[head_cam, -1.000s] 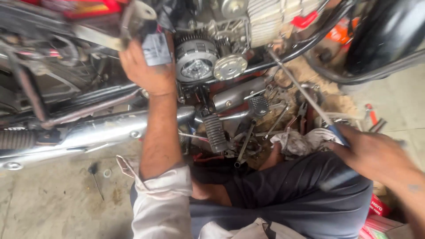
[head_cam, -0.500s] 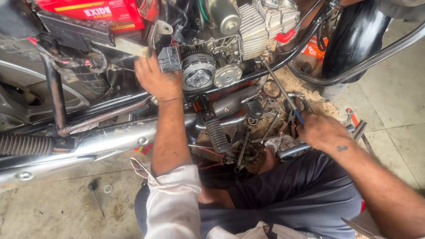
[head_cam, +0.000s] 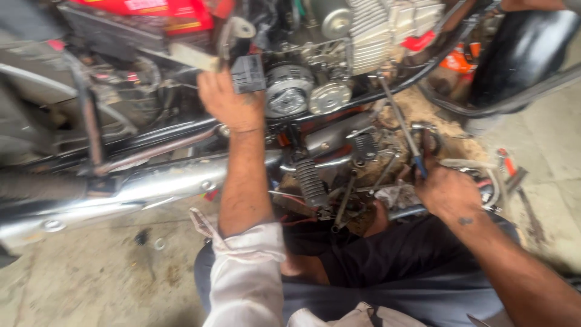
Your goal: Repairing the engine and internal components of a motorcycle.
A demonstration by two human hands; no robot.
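Lowered since the earlier frame, right hand (head_cam: 448, 192) clenches a screwdriver (head_cam: 400, 124) angled toward the engine (head_cam: 339, 66), while left hand (head_cam: 229, 100) grips a black connector (head_cam: 248, 74) at its fingertips.

Rolled pale sleeve, seemingly dark trousers

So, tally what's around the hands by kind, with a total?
Hands: 2, left hand on a black block, right hand on a screwdriver
Round engine covers: 2, large and small
Chrome exhaust pipe: 1
Ribbed footpeg: 1
Total: 8, counting the block and screwdriver
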